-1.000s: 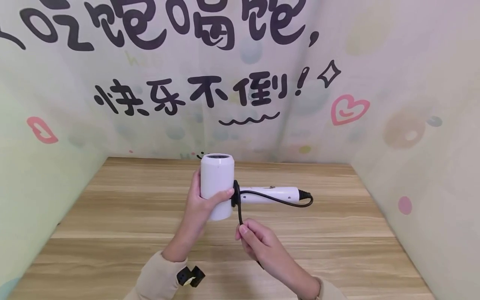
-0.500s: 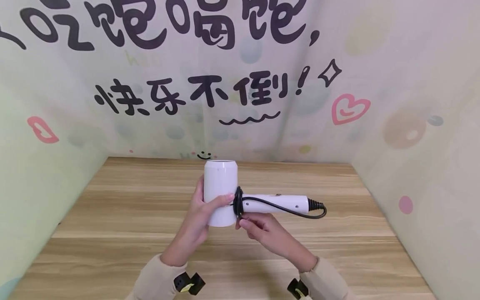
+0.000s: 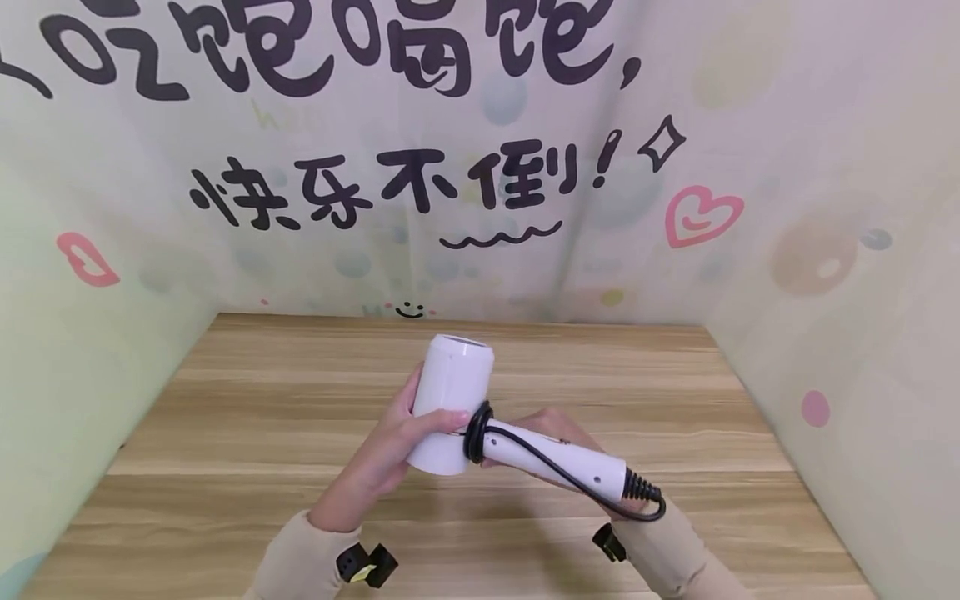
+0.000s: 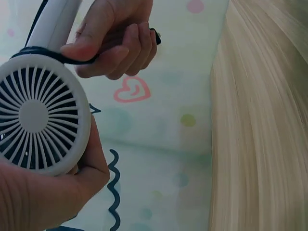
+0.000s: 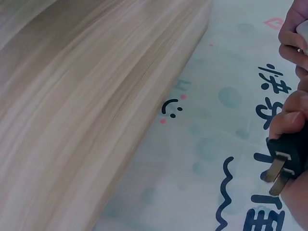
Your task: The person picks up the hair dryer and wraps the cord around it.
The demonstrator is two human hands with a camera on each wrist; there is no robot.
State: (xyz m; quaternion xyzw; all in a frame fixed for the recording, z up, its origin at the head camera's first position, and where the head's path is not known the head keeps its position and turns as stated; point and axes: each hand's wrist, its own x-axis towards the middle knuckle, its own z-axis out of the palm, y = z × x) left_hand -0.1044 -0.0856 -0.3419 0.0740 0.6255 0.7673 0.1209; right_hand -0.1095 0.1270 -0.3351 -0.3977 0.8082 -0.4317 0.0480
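Observation:
A white hair dryer [image 3: 453,375] is held up over the table, its handle [image 3: 555,454] slanting down to the right. My left hand [image 3: 390,442] grips its barrel, thumb across the front. The slatted round end [image 4: 33,115] shows in the left wrist view. Black power cord [image 3: 477,433] is wound round the base of the handle, and a loop of it runs along to the handle's end. Partly hidden behind the handle, my right hand [image 4: 115,43] pinches the cord between thumb and forefinger. A two-pin plug [image 5: 284,163] sticks out from its curled fingers in the right wrist view.
The wooden table [image 3: 300,375] lies below both hands. A printed cloth backdrop [image 3: 315,275] with black lettering rises along its back edge, and pale walls stand at both sides. Small black devices [image 3: 366,565] are strapped at the wrists.
My right hand has gone from pulling the cord below the dryer up and around behind the handle, winding it. The dryer has tilted, handle end lower, and come slightly nearer.

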